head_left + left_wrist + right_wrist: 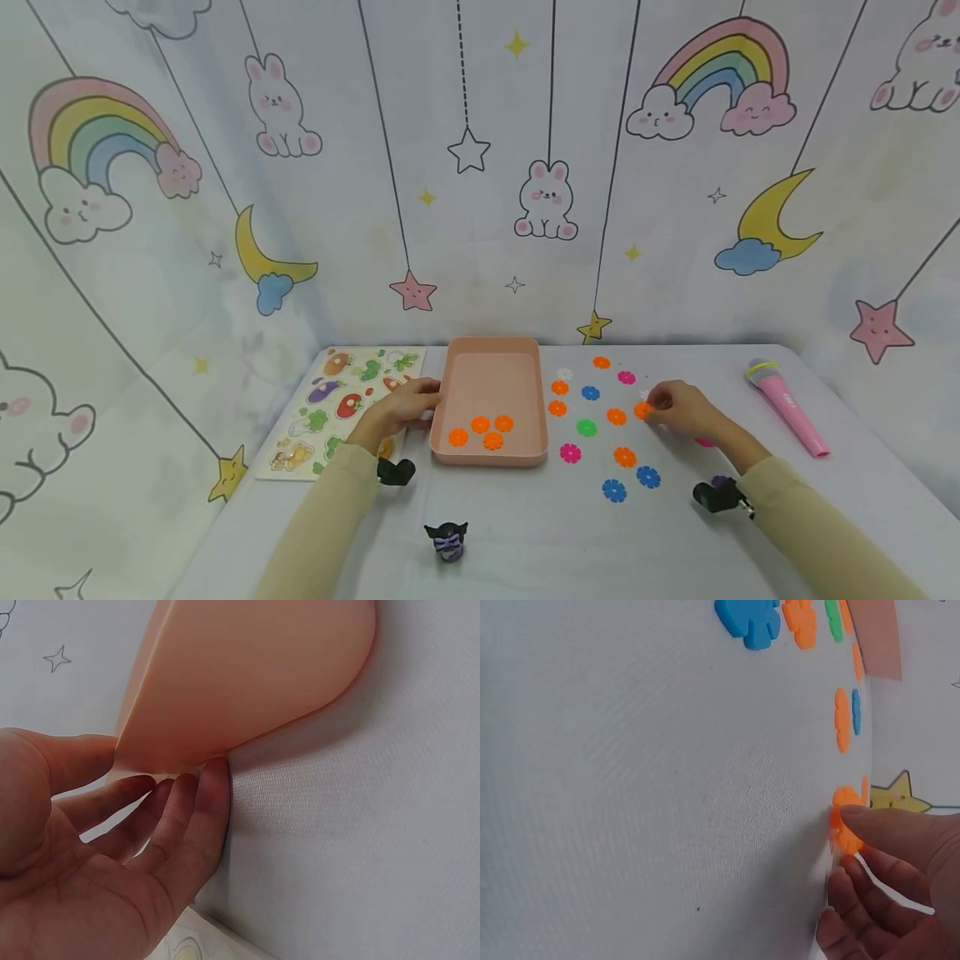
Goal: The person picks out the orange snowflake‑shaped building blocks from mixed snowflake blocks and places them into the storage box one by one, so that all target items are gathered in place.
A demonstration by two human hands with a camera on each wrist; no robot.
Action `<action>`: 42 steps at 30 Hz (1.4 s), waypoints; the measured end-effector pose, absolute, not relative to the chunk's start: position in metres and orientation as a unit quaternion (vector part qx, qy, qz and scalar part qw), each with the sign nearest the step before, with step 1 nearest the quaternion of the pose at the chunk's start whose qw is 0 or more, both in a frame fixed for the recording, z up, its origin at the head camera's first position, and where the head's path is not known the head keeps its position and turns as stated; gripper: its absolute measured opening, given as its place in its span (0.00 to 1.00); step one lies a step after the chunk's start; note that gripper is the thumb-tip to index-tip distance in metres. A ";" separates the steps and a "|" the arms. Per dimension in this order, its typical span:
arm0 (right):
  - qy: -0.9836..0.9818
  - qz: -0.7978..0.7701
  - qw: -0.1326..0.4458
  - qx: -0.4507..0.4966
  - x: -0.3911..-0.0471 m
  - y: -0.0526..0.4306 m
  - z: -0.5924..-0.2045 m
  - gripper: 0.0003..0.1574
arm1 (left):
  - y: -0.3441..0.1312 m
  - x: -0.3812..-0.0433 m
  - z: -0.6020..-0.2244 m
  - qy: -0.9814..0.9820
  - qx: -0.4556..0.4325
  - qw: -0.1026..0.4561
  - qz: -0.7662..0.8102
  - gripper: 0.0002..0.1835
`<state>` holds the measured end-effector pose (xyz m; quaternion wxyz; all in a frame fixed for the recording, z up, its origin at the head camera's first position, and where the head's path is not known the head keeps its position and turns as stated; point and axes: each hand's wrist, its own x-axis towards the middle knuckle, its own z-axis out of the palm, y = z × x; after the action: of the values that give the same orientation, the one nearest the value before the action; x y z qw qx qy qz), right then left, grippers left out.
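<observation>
On the left side of a pink tray (487, 392), my left hand (403, 407) grips the wall. Up close in the left wrist view, its thumb lies at the tray's edge and the fingers (212, 802) curl against the outside. Several orange flower-shaped plastic discs (480, 425) lie in the tray's near half. To the right, my right hand (684, 408) pinches another orange flower-shaped disc (847, 825) between thumb and fingers, at or just above the tabletop. Loose discs lie around it, among them an orange one (617, 417) and a green one (587, 427).
A vegetable picture board (348, 406) lies left of the tray, partly under my left forearm. A pink microphone (791, 408) rests at the far right. Near the front stands a small dark figurine (448, 542). A patterned cloth (510, 275) hangs behind the table.
</observation>
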<state>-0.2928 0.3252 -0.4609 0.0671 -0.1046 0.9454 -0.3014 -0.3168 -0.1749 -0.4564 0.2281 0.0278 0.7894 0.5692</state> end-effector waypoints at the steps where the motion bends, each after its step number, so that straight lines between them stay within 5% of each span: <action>1: 0.946 -0.302 0.066 -0.101 -0.293 0.325 -0.460 0.19 | -0.175 -0.317 -0.457 0.789 0.027 0.229 0.570 0.26; 19: 0.925 -0.360 0.068 -0.100 -0.281 0.315 -0.443 0.13 | -0.178 -0.318 -0.460 0.794 0.021 0.226 0.564 0.26; 42: 0.890 -0.422 0.073 -0.160 -0.285 0.219 -0.425 0.08 | -0.175 -0.316 -0.455 0.795 0.026 0.227 0.562 0.26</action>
<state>-0.2846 0.2186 -0.4246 0.0733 -0.1599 0.8895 -0.4217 -0.3157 -0.1749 -0.4550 0.2266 0.0257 0.7953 0.5617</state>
